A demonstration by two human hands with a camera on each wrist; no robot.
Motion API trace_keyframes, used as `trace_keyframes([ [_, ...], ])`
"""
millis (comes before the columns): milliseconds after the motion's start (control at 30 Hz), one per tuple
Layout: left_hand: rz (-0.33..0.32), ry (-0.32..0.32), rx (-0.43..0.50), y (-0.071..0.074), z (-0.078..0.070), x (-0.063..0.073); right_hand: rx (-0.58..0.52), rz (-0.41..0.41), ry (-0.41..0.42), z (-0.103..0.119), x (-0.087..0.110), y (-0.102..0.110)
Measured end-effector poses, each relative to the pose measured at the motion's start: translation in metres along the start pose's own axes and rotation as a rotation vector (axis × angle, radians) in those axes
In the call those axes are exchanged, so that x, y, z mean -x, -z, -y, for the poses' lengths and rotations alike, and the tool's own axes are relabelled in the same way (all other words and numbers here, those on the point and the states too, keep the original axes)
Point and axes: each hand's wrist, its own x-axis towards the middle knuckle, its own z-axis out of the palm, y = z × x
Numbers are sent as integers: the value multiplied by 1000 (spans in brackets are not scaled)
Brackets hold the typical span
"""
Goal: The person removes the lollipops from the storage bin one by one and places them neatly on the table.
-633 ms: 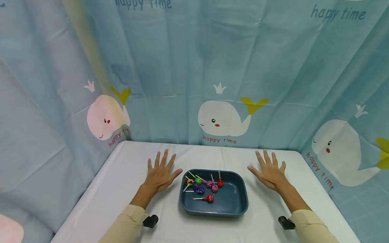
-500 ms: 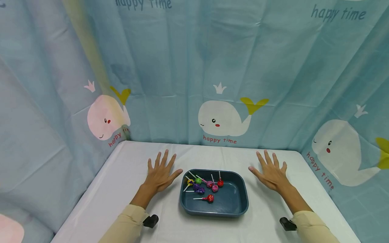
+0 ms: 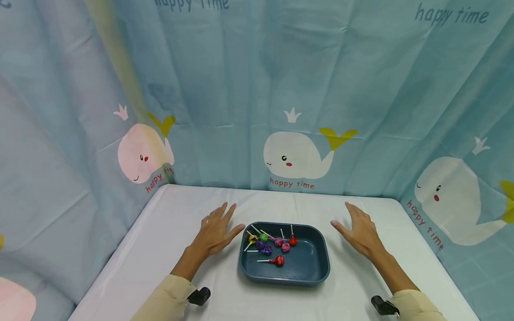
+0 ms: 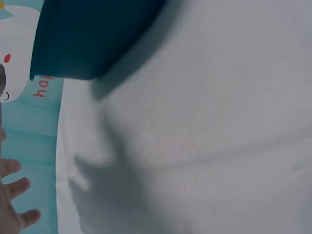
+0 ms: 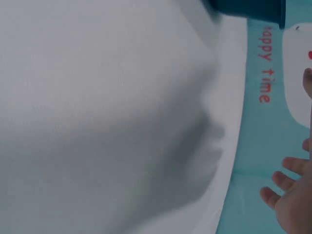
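Left hand (image 3: 213, 233): raised over the white table (image 3: 120, 272), left of the dark blue tray (image 3: 307, 263); fingers loosely extended, thumb out rightward, nothing held. Right hand (image 3: 361, 232): raised right of the tray, fingers extended, thumb out leftward, nothing held. Forearms (image 3: 186, 265) angle inward from near side. Lollipops (image 3: 279, 261) lie in tray, mostly far left.

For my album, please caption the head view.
Left hand and right hand flank a tray of lollipops on a table.
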Motion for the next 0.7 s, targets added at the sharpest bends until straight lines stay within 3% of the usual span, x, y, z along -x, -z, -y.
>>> trace_keyframes([
  [167,27,38,225,0,-10,13,-160,-31,-27,14,8,-3],
  [333,74,91,414,-4,-23,31,-250,-58,-23,35,17,-7],
  [700,76,169,657,-16,-41,59,-402,-5,-57,79,33,-12],
])
